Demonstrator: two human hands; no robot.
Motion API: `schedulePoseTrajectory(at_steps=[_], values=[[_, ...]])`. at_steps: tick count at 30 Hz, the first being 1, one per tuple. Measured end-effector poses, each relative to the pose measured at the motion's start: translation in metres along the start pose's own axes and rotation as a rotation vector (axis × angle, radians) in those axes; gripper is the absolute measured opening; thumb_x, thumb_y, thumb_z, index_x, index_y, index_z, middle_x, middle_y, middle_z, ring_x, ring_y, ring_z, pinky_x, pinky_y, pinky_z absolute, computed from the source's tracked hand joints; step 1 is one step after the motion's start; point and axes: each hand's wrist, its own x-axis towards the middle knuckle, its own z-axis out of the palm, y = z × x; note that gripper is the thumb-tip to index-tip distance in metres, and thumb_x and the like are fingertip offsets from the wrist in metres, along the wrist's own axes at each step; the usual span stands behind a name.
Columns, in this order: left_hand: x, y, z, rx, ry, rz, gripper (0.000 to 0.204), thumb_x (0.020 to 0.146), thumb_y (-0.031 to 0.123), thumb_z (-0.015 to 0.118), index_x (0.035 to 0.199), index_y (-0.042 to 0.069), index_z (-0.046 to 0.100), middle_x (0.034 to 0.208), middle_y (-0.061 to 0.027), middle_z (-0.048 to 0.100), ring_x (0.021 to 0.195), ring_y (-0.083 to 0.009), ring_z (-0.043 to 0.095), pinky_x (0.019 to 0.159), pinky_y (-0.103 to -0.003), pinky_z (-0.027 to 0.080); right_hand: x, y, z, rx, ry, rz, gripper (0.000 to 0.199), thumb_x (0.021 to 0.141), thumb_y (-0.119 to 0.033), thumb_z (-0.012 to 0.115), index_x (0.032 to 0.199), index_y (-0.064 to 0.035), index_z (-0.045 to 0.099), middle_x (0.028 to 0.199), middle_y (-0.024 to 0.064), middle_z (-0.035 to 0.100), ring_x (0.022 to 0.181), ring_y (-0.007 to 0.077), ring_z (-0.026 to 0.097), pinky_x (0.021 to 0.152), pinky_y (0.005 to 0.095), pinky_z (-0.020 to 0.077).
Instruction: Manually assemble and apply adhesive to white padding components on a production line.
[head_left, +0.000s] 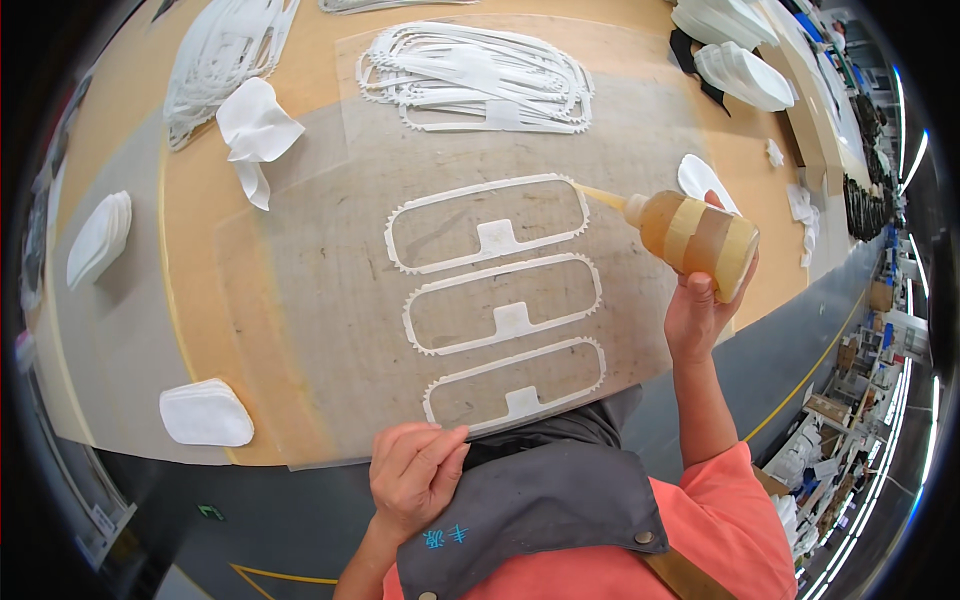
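Observation:
My right hand is closed around a squeeze bottle of amber liquid, wrapped with tape. The bottle is tilted left, and its thin nozzle tip reaches the top right corner of the farthest white frame piece. Below that piece lie a middle frame piece and a nearest frame piece. Each is a rounded, flat loop with notched ends and a small tab. My left hand is at the table's front edge, beside the nearest piece's left corner. Its fingers are curled together; whatever they pinch, if anything, is hidden.
A stack of similar frame pieces lies at the far middle, another pile at far left. White oval pads sit in stacks at left, front left and far right. A crumpled white sheet lies far left.

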Motion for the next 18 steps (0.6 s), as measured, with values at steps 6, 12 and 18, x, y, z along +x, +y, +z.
schedulePoseTrajectory(at_steps=[6, 12, 18], values=[[-0.001, 0.003, 0.000, -0.002, -0.013, -0.004, 0.028, 0.075, 0.004, 0.084, 0.102, 0.009, 0.077, 0.087, -0.0031, 0.068, 0.084, -0.0225, 0.066, 0.074, -0.033, 0.049, -0.009, -0.001, -0.007, 0.015, 0.038, 0.016, 0.092, 0.088, -0.051, 0.077, 0.153, -0.0120, 0.027, 0.158, 0.0231, 0.037, 0.145, 0.0336, 0.040, 0.110, 0.0488, 0.0450], [-0.004, 0.005, 0.000, -0.001, -0.012, 0.012, 0.028, 0.075, 0.004, 0.085, 0.102, 0.009, 0.077, 0.087, -0.0033, 0.068, 0.085, -0.0225, 0.066, 0.074, -0.033, 0.049, -0.019, -0.009, -0.010, 0.060, 0.083, 0.065, 0.091, 0.085, -0.051, 0.081, 0.148, -0.0080, 0.031, 0.154, 0.0232, 0.042, 0.147, 0.0326, 0.038, 0.118, 0.0483, 0.0350], [-0.006, 0.009, 0.001, 0.003, 0.003, 0.015, 0.028, 0.076, 0.005, 0.084, 0.102, 0.010, 0.077, 0.087, -0.0032, 0.068, 0.086, -0.0227, 0.066, 0.074, -0.033, 0.048, -0.031, -0.011, -0.015, 0.075, 0.094, 0.093, 0.092, 0.085, -0.051, 0.080, 0.149, -0.0078, 0.031, 0.153, 0.0226, 0.042, 0.146, 0.0318, 0.040, 0.118, 0.0485, 0.0346]])
